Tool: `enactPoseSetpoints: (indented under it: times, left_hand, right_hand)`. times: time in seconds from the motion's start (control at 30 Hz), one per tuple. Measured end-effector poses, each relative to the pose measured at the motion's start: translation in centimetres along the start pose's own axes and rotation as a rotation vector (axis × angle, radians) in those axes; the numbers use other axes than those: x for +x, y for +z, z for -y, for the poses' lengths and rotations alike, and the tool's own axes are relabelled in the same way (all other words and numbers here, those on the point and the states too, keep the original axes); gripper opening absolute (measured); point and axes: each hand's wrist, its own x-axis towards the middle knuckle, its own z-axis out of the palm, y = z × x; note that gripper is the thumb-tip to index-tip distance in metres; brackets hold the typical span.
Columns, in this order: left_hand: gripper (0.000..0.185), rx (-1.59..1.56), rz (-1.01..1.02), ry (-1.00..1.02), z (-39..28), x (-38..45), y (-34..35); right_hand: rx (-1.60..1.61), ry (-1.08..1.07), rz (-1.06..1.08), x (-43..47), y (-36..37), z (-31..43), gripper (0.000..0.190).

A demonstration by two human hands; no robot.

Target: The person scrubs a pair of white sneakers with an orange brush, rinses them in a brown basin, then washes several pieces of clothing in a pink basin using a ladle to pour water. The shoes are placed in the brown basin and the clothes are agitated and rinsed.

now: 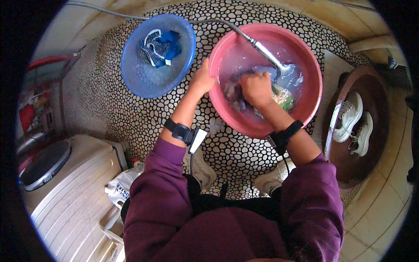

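Observation:
My left hand (pixel 202 78) grips the left rim of a pink plastic basin (pixel 312 108). Inside the basin, my right hand (pixel 258 88) is curled into a fist over wet dark clothes (pixel 237 100) at the surface of cloudy water; its fingertips are hidden. A green and cream patterned cloth (pixel 285 100) lies by the right wrist. Just beyond the fist, a chrome shower head (pixel 286 70) rests in the water, its handle slanting over the far rim. To the left stands a blue plastic basin (pixel 144 80) with a checked cloth garment with white trim (pixel 154 49) in it.
The metal shower hose (pixel 212 21) runs behind both basins across the pebble-patterned floor (pixel 108 85). On the right, a brown basin (pixel 376 131) holds a pair of white sneakers (pixel 350 116). At left are a front-loading washing machine (pixel 75 170) and a white detergent pouch (pixel 122 185).

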Motion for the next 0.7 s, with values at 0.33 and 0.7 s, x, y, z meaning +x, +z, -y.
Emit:
enactPoseSetpoints:
  times: [0.33,0.7]
  left_hand:
    - [0.06,-0.361,0.036,-0.13,-1.2,-0.8,-1.9]
    - [0.1,0.095,0.037,-0.009,-0.2,0.0,0.4]
  right_hand:
    - [0.946,0.495,-0.614,9.7,-0.6,4.8,0.028]
    - [0.588,-0.059,0.082,-4.2,0.6,4.3,0.026]
